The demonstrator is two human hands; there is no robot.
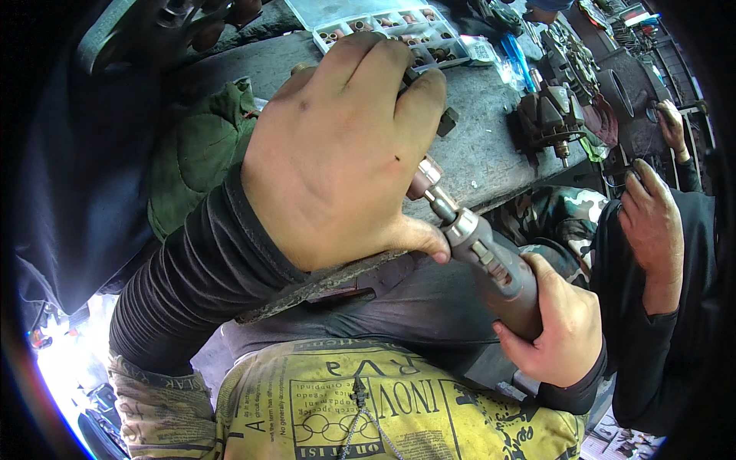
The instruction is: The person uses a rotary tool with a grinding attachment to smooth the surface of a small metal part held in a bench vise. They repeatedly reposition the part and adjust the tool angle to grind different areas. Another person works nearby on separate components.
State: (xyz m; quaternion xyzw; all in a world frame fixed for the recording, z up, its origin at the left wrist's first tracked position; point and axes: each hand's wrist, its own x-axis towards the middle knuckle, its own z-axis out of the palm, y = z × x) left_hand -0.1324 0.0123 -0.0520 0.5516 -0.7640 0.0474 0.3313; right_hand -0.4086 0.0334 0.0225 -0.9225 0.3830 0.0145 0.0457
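Observation:
My right hand [563, 333] is wrapped round the grey body of a straight power tool [502, 280]. From its bright metal collar a shaft runs up and left to a socket-like metal end [425, 178]. My left hand [337, 153] spans the middle of the view, back upward, its fingers bent down over something mostly hidden. Its thumb points along the near side, close to the tool's collar. A small dark metal piece [448, 121] sticks out beyond my left forefinger; whether it belongs to the hidden thing I cannot tell.
A clear compartment box [452, 52] of small rings and fittings lies on the grey bench [483, 146]. A green cloth [192, 161] is left of my hand. An alternator-like part [552, 115] stands right. Another person's hands [655, 222] work at the far right.

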